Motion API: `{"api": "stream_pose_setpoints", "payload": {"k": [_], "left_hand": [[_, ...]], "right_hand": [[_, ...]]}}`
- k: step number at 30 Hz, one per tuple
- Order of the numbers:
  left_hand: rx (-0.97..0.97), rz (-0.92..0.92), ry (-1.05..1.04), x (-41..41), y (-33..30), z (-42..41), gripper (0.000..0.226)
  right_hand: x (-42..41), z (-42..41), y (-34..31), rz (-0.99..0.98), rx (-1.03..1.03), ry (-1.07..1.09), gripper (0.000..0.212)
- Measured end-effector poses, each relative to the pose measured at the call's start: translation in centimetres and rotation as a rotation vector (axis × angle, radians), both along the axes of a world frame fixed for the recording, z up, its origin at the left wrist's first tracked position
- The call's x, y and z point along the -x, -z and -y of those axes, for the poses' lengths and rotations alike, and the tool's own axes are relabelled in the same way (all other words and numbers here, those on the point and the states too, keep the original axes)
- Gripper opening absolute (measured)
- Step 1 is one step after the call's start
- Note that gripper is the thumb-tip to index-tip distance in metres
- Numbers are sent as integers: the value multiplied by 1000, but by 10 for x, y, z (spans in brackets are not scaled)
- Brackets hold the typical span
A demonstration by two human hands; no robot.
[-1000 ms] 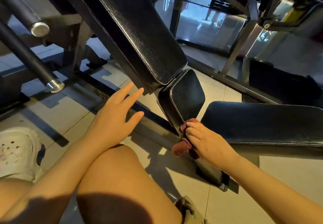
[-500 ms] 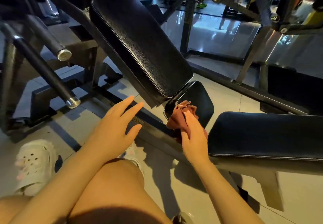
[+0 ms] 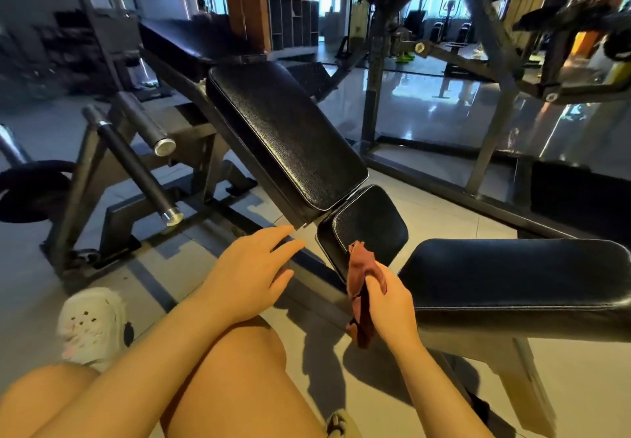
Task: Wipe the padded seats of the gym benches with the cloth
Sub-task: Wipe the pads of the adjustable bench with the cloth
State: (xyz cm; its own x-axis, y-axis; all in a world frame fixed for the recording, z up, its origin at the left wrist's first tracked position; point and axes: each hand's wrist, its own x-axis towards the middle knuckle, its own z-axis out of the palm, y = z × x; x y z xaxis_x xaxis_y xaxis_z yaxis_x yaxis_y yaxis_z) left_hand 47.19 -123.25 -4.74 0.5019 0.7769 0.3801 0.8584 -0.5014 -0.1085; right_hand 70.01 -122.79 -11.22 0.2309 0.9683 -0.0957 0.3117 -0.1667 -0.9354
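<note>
My right hand (image 3: 392, 304) grips a reddish-brown cloth (image 3: 362, 278) in front of the small black seat pad (image 3: 372, 224) of an incline bench. The cloth's upper tip reaches the pad's lower edge and its tail hangs below my fist. The long black back pad (image 3: 283, 133) slopes up to the left behind it. My left hand (image 3: 251, 273) hovers with fingers spread, just below the back pad's lower end, holding nothing. A second black padded bench (image 3: 519, 273) lies flat to the right of my right hand.
Steel bars with chrome ends (image 3: 136, 164) and the machine frame stand at left. My knees (image 3: 239, 369) and a white clog (image 3: 92, 326) fill the lower left. A metal rack frame (image 3: 372, 96) stands behind on the glossy tiled floor.
My right hand lifted the cloth from under the seat pad to its front edge, then drew back slightly toward me. The view rose, showing more of the room. My left hand stayed hovering.
</note>
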Motion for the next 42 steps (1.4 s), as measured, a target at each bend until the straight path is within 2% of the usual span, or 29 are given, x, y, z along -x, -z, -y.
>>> {"api": "stream_pose_setpoints", "payload": {"k": [1, 4, 7, 9, 11, 13, 15, 17, 22, 24, 27, 29, 31, 35, 38, 40, 42], "left_hand": [[2, 29, -19, -5, 0, 5, 41], [67, 101, -52, -26, 3, 16, 50], [58, 164, -72, -35, 6, 15, 52], [52, 200, -102, -32, 5, 3, 55], [62, 201, -138, -26, 7, -12, 60], [65, 194, -163, -21, 12, -30, 62], [78, 218, -148, -21, 17, -49, 63], [91, 252, -99, -27, 17, -70, 64], [147, 352, -11, -51, 15, -87, 65], [163, 385, -24, -53, 14, -86, 65], [194, 421, -58, -51, 14, -78, 64], [208, 426, -64, -51, 19, -70, 63], [219, 399, -68, -52, 23, -65, 62], [219, 324, -73, -54, 28, -60, 64], [245, 328, -121, -57, 27, -53, 61], [279, 340, -139, -62, 26, -48, 58], [300, 328, -126, -68, 24, -41, 59]], "right_hand": [[-1, 0, -8, -19, -31, -7, 36], [-4, -10, -33, -60, -105, -10, 28], [-9, -35, -58, -192, -158, 61, 17], [-8, -50, -58, -180, -279, 29, 19], [3, -61, -36, -26, -293, -79, 31], [27, -67, -7, 216, -197, -179, 37], [52, -75, 7, 479, -226, -205, 57], [57, -101, 2, 478, -307, -119, 67], [16, -164, 7, 331, -338, -59, 60], [-6, -184, 11, 335, -311, -8, 52], [-32, -198, 19, 236, -167, 164, 35], [-34, -191, 23, 212, -129, 209, 33], [-21, -171, 25, 239, -190, 157, 31], [20, -99, 35, 328, -334, -122, 59], [21, -46, 53, 357, -325, -207, 63], [15, -16, 67, 293, -301, -269, 55], [12, 6, 77, 61, -200, -233, 53]]}}
